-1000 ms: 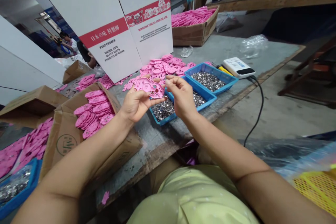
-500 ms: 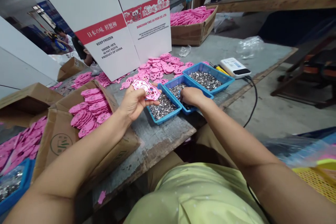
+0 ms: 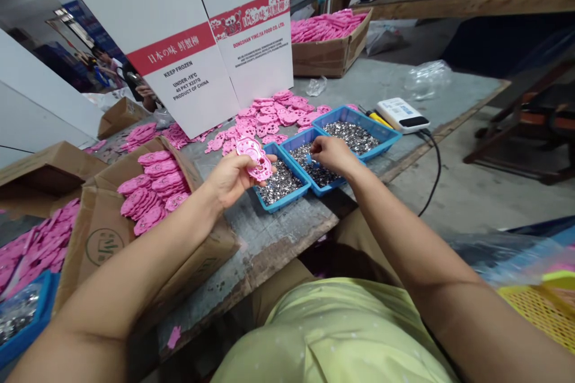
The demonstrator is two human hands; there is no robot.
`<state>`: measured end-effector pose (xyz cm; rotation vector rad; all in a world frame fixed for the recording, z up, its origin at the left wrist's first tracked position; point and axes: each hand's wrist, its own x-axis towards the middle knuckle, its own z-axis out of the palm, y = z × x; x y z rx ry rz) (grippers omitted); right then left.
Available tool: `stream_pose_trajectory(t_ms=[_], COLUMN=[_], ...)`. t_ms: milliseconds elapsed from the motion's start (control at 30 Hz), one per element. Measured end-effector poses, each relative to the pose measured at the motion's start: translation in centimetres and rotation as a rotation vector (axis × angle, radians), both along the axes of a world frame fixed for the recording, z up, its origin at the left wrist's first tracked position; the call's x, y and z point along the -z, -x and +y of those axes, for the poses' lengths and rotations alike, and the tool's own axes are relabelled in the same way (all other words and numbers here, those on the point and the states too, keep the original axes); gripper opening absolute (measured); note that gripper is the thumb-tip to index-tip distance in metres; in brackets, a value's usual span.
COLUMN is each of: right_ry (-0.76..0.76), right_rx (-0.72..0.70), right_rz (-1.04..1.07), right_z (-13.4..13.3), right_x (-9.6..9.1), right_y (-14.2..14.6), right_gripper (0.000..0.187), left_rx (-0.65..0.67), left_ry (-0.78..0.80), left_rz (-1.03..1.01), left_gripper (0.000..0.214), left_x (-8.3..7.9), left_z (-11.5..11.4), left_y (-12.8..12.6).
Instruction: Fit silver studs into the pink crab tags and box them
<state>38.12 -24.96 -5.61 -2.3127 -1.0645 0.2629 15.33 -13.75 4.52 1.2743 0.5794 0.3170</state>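
Note:
My left hand (image 3: 231, 178) grips a flat pink plastic piece (image 3: 254, 158) with an irregular outline and small holes, thumb on its face. The piece is tilted up over the left end of the nearest blue tray (image 3: 281, 206). My right hand (image 3: 331, 155) is closed in a pinch just above the middle blue tray (image 3: 321, 190), which holds many small shiny metal parts. A small blue patch shows at its fingertips; whatever lies between them is too small to make out. The far blue tray (image 3: 387, 146) holds similar metal parts.
Loose pink pieces (image 3: 269, 116) lie behind the trays. A carton (image 3: 105, 215) of stacked pink pieces stands at left. Tall white cartons (image 3: 256, 66) rise behind. A white device (image 3: 401, 115) with a black cable sits at right. Another person's hand (image 3: 146, 96) shows in the background.
My right hand has lifted out of the metal parts in the middle tray, fingers pinched. My left hand has turned the pink piece and shifted it slightly to the right.

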Motion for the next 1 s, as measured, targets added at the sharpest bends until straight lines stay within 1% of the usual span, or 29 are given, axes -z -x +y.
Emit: stream_pose_trajectory(t_ms=[67, 133, 267, 300, 367, 433, 500, 567, 667, 767, 867, 1000], right_ry=[-0.071, -0.142, -0.353, -0.420, -0.554, -0.675, -0.772, -0.833, -0.862, -0.874, -0.889, -0.913], right_rx=[0.017, 0.042, 0.077, 0.071, 0.036, -0.011, -0.063, -0.125, -0.225, -0.319, -0.390, -0.421], right_rz=[0.059, 0.142, 0.437, 0.516, 0.645, 0.726, 0.777, 0.821, 0.900, 0.926, 0.841, 0.657], right_z=[0.1, 0.1, 0.0, 0.0, -0.1, -0.1, -0.2, -0.2, -0.1, 0.1, 0.3, 0.6], right_x=[0.1, 0.1, 0.0, -0.1, -0.2, -0.4, -0.8, -1.3, -2.3, -3.3, -4.2, -4.8], right_y=[-0.3, -0.5, -0.6, -0.5, -0.3, 0.1, 0.8, 1.8, 3.8, 5.8, 7.2, 8.1], right_gripper=[0.028, 0.022, 0.006, 0.009, 0.023, 0.037, 0.044, 0.047, 0.049, 0.048, 0.043, 0.042], left_rx=[-0.002, -0.006, -0.012, -0.009, -0.001, 0.002, 0.001, 0.007, 0.005, -0.034, -0.047, -0.063], left_ry=[-0.006, -0.003, -0.003, -0.005, -0.011, -0.012, -0.009, -0.011, -0.042, -0.128, -0.194, -0.163], left_rz=[0.010, 0.017, 0.015, 0.016, 0.014, 0.009, 0.004, 0.009, 0.014, -0.022, -0.079, -0.138], left_gripper=[0.027, 0.027, 0.025, 0.024, 0.023, 0.023, 0.023, 0.023, 0.027, 0.032, 0.036, 0.044], left_x=[0.0, -0.1, 0.0, 0.0, 0.1, 0.1, 0.1, 0.1, 0.2, 0.5, 0.7, 0.4], left_z=[0.0, -0.1, -0.2, -0.2, -0.2, -0.1, -0.1, -0.1, -0.3, -0.5, -0.7, -1.1], left_y=[0.0, 0.0, 0.0, 0.0, 0.0, 0.0, 0.0, 0.0, 0.1, 0.1, 0.0, -0.2])
